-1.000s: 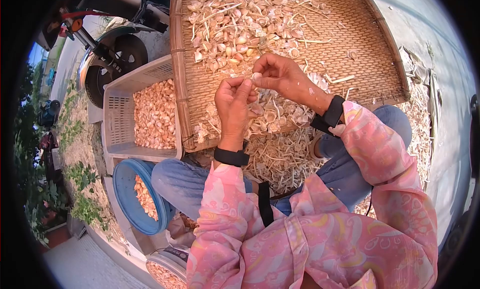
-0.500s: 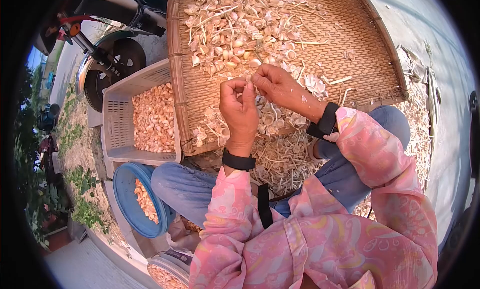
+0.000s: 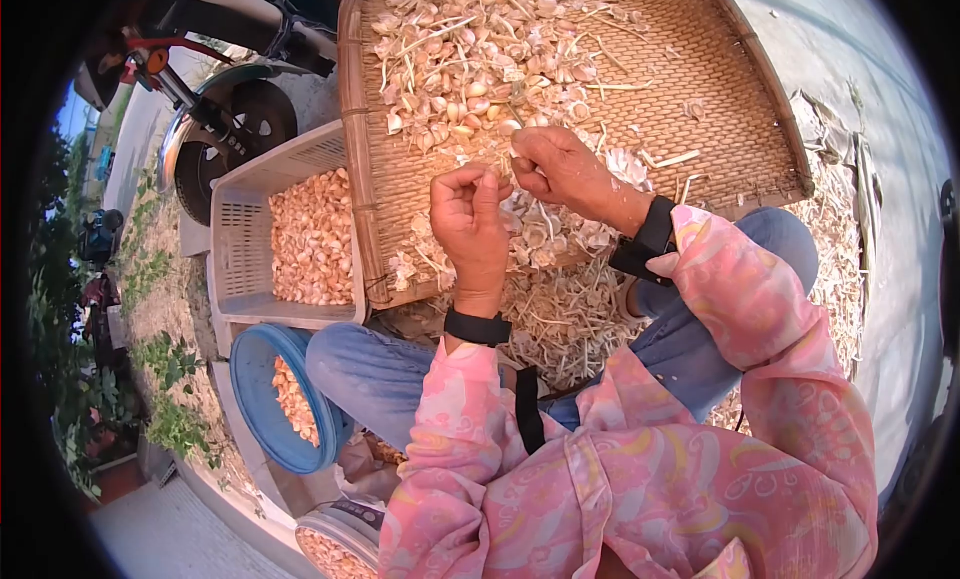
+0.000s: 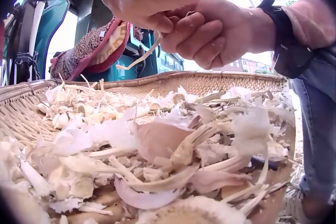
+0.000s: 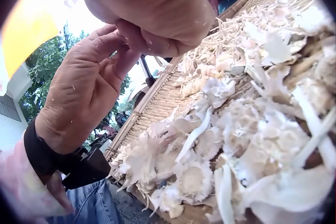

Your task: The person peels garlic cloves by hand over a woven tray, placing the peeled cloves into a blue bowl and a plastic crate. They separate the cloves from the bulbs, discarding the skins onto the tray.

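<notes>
Both hands meet above the near part of a woven tray (image 3: 720, 159) in the head view. The left hand (image 3: 470, 219) has its thumb and fingertips bent together around a small garlic piece, mostly hidden. Just to its right, the right hand (image 3: 580, 174) has curled fingers and pinches a bit of pale garlic skin. From the left wrist, a thin dry stem (image 4: 139, 58) hangs by the touching fingers. The right wrist view has the left hand (image 5: 84, 87) reaching up to the right hand (image 5: 152, 8). Garlic cloves and skins (image 3: 470, 79) lie beyond them.
Left of the tray is a pale crate (image 3: 240, 249) of cloves, with a blue tub (image 3: 255, 399) and a round container (image 3: 335, 539) nearer the body. A wheel (image 3: 250, 124) stands at upper left. Stems and skins (image 3: 560, 319) cover the ground between the knees.
The right hand's fingers have curled in more tightly, and its pale piece shows less. The left hand moved slightly right, then back a little, with its fingers drawn in.
</notes>
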The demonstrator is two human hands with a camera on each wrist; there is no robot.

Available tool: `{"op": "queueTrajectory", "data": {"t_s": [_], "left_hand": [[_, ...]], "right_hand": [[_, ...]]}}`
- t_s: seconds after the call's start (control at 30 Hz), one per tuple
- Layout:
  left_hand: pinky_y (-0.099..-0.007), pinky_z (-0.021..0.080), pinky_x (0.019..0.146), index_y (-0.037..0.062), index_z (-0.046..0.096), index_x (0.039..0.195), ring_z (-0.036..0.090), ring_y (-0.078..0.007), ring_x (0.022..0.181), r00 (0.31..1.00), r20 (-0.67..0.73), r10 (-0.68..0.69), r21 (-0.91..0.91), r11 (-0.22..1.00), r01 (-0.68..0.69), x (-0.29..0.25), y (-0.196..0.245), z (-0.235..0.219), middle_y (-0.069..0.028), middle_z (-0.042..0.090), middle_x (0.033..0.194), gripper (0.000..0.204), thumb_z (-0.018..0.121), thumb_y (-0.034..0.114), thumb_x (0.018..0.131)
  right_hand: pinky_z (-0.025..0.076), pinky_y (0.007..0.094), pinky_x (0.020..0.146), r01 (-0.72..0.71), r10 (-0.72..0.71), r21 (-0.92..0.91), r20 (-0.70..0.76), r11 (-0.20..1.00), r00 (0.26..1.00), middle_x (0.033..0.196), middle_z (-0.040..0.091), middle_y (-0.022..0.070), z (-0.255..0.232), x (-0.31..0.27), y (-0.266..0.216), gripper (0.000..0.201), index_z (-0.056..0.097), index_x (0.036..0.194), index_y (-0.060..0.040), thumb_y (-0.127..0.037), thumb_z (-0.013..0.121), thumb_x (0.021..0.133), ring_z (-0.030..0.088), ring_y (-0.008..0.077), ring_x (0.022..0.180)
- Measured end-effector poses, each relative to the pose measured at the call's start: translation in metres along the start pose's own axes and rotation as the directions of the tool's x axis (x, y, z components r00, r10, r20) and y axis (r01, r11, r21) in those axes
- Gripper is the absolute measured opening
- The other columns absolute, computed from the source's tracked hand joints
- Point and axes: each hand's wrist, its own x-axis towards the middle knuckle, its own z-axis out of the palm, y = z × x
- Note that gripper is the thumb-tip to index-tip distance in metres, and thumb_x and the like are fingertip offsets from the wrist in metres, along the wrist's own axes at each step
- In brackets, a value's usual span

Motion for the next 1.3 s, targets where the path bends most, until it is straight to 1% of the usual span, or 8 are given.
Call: {"op": "queueTrajectory", "data": {"t_s": [0.2, 0.43, 0.67, 0.83, 0.97, 1.1, 1.2, 1.3], "left_hand": [[-0.0203, 0.05, 0.055, 0.0014, 0.048, 0.104, 0.058, -0.0127, 0.068, 0.849, 0.229, -0.477, -0.531, 0.67, 0.519, 0.002, 0.004, -0.03, -0.0065, 0.055, 0.083, 0.015, 0.05, 0.009, 0.092], [-0.0174, 0.044, 0.046, -0.0003, 0.048, 0.116, 0.053, -0.0102, 0.063, 0.693, 0.09, -0.715, -0.271, 0.652, 0.708, 0.003, 0.019, -0.012, -0.0092, 0.058, 0.089, 0.027, 0.05, 0.009, 0.091], [-0.0207, 0.047, 0.05, -0.0012, 0.051, 0.112, 0.057, -0.0144, 0.067, 0.58, 0.402, -0.709, -0.333, 0.476, 0.814, 0.002, -0.012, -0.031, -0.0129, 0.059, 0.094, 0.036, 0.048, 0.029, 0.094], [-0.0197, 0.043, 0.048, 0.0002, 0.053, 0.101, 0.049, -0.0135, 0.067, 0.525, 0.226, -0.821, -0.704, 0.234, 0.67, 0.002, -0.012, -0.007, -0.012, 0.056, 0.089, 0.034, 0.048, 0.033, 0.094], [-0.0194, 0.039, 0.045, 0.0004, 0.053, 0.096, 0.046, -0.0121, 0.064, 0.619, 0.345, -0.705, -0.73, 0.212, 0.649, 0.023, -0.013, -0.064, -0.0084, 0.052, 0.083, 0.027, 0.051, 0.027, 0.093], [-0.0208, 0.04, 0.053, 0.0017, 0.057, 0.096, 0.051, -0.0097, 0.071, 0.899, -0.127, -0.419, -0.137, 0.905, 0.403, 0.056, 0.054, -0.138, -0.0063, 0.057, 0.086, 0.02, 0.052, 0.02, 0.092], [-0.0227, 0.044, 0.071, 0.001, 0.06, 0.103, 0.055, -0.0083, 0.08, 0.944, -0.315, -0.096, 0.669, 0.683, 0.293, 0.073, 0.058, -0.19, -0.0048, 0.062, 0.091, 0.022, 0.054, 0.018, 0.09], [-0.0222, 0.044, 0.072, -0.0016, 0.059, 0.104, 0.056, -0.0095, 0.084, 0.976, -0.137, -0.17, 0.635, 0.741, 0.218, 0.078, 0.049, -0.171, -0.0056, 0.062, 0.092, 0.024, 0.056, 0.017, 0.089]], "right_hand": [[0.025, 0.0246, 0.043, 0.105, -0.195, -0.686, -0.054, 0.72, 0.979, 0.054, 0.04, -0.0015, -0.023, 0.009, 0.018, 0.041, 0.046, 0.064, -0.0069, -0.037, 0.047, 0.091, 0.033, 0.0067, 0.049], [0.033, 0.0216, 0.045, -0.333, 0.366, 0.302, -0.058, 0.893, 0.929, 0.07, 0.051, 0.0, -0.024, 0.007, 0.003, 0.049, 0.053, 0.1, -0.0023, -0.047, 0.032, 0.096, 0.046, 0.0086, 0.054], [0.045, 0.0234, 0.055, -0.313, 0.345, 0.402, -0.006, 0.86, 0.939, 0.079, 0.058, 0.0028, -0.014, 0.011, 0.0, 0.06, 0.052, 0.105, -0.0029, -0.054, 0.022, 0.095, 0.056, 0.0114, 0.065], [0.048, 0.0298, 0.071, 0.132, -0.099, -0.296, 0.126, 0.946, 0.987, 0.094, 0.059, 0.0094, 0.01, -0.003, -0.004, 0.053, 0.052, 0.11, 0.001, -0.046, 0.031, 0.097, 0.06, 0.0195, 0.086], [0.046, 0.0365, 0.077, 0.249, -0.406, -0.798, 0.007, 0.548, 0.914, 0.097, 0.057, 0.014, -0.022, 0.028, 0.009, 0.026, 0.058, 0.103, -0.0021, -0.023, 0.051, 0.09, 0.057, 0.0273, 0.093], [0.045, 0.0412, 0.075, 0.054, -0.327, -0.973, -0.023, 0.225, 0.945, 0.094, 0.056, 0.0131, -0.047, 0.047, 0.027, 0.019, 0.061, 0.098, -0.009, -0.014, 0.058, 0.08, 0.055, 0.0323, 0.088], [0.046, 0.0414, 0.074, 0.083, -0.29, -0.986, 0.039, 0.143, 0.956, 0.091, 0.057, 0.0116, -0.038, 0.049, 0.029, 0.018, 0.06, 0.095, -0.0101, -0.012, 0.058, 0.077, 0.056, 0.0313, 0.087], [0.047, 0.0407, 0.071, 0.205, -0.367, -0.945, 0.102, 0.253, 0.924, 0.088, 0.057, 0.0146, -0.037, 0.047, 0.035, 0.021, 0.058, 0.093, -0.0051, -0.005, 0.057, 0.072, 0.058, 0.0326, 0.085]]}}
